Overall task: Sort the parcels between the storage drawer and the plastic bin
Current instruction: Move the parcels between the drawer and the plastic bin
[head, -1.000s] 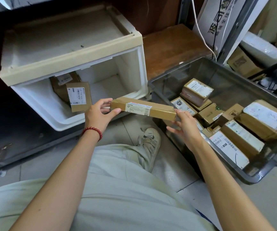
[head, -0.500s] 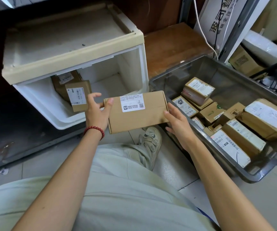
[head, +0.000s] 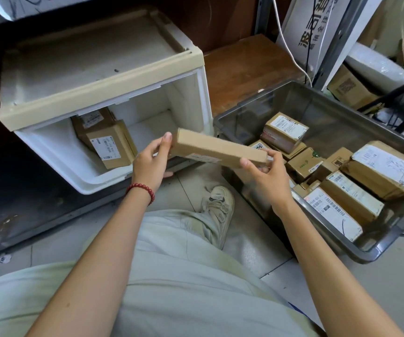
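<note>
Now: slim carton held between drawer and bin

We hold a flat, slim kraft-cardboard parcel [head: 215,148] nearly edge-on in mid-air, between the storage drawer [head: 50,152] and the plastic bin [head: 366,251]. Our left hand [head: 149,164] pinches its left end, thumb on top, fingers curled underneath. Our right hand [head: 266,181] pinches the right end between thumb and fingertips. A white label strip [head: 202,157] shows on the lower face.

Drawer: smooth white plastic tub under a beige frame [head: 98,98], with two brown labelled boxes [head: 109,144] leaning inside at left.

Bin: translucent grey plastic with rounded corners, holding rectangular cartons [head: 351,195], some taped and most with white barcode labels.

We wear a red bead bracelet [head: 142,188] on our left wrist.
</note>
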Motion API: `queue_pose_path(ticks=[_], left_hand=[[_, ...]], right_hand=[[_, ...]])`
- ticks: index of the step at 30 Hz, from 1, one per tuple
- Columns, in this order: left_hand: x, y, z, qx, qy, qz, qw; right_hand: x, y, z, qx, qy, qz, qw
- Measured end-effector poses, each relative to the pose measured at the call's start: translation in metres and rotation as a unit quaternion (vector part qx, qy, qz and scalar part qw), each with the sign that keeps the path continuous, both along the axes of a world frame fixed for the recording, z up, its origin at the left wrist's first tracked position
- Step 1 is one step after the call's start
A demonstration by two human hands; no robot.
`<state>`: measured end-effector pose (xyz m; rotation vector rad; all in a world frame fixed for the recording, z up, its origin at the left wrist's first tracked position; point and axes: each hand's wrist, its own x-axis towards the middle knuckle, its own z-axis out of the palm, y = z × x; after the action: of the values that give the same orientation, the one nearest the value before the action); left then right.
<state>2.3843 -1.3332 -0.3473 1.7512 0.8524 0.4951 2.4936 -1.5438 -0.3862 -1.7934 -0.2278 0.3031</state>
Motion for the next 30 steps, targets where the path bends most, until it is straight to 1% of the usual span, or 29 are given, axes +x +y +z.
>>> queue_pose_path(ticks=[2,4,8,12,16,18,21,24,26,27,30], left_hand=[[0.007,-0.002,0.0,0.03,0.006,-0.019,0.999],[0.016,-0.006,0.002,0.086,0.025,-0.041,0.995],[0.041,-0.017,0.005,0.161,0.054,-0.089,0.981],[0.07,-0.03,0.004,0.247,0.079,-0.155,0.953],[0.103,-0.039,-0.002,0.27,0.102,-0.182,0.94],[0.119,-0.044,-0.005,0.318,0.131,-0.205,0.916],[0.142,-0.052,-0.012,0.424,0.154,-0.259,0.854],[0.157,-0.053,-0.024,0.479,0.178,-0.296,0.807],[0.164,-0.052,-0.032,0.494,0.198,-0.296,0.793],[0.166,-0.05,-0.035,0.495,0.206,-0.293,0.792],[0.174,-0.044,-0.044,0.481,0.221,-0.28,0.801]], right_hand=[[0.004,-0.003,0.003,0.009,0.008,-0.048,0.999],[0.009,-0.007,0.007,0.019,0.006,-0.09,0.996],[0.018,-0.017,0.014,0.028,0.006,-0.133,0.991],[0.03,-0.024,0.013,0.057,0.027,-0.177,0.982],[0.052,-0.036,0.014,0.032,0.018,-0.187,0.982],[0.066,-0.045,0.01,0.025,0.031,-0.192,0.981],[0.083,-0.056,-0.002,0.0,0.048,-0.203,0.978],[0.095,-0.066,-0.023,-0.037,0.074,-0.217,0.973],[0.106,-0.072,-0.039,-0.063,0.093,-0.222,0.969],[0.11,-0.073,-0.045,-0.075,0.105,-0.221,0.967],[0.129,-0.076,-0.063,-0.113,0.14,-0.207,0.962]])
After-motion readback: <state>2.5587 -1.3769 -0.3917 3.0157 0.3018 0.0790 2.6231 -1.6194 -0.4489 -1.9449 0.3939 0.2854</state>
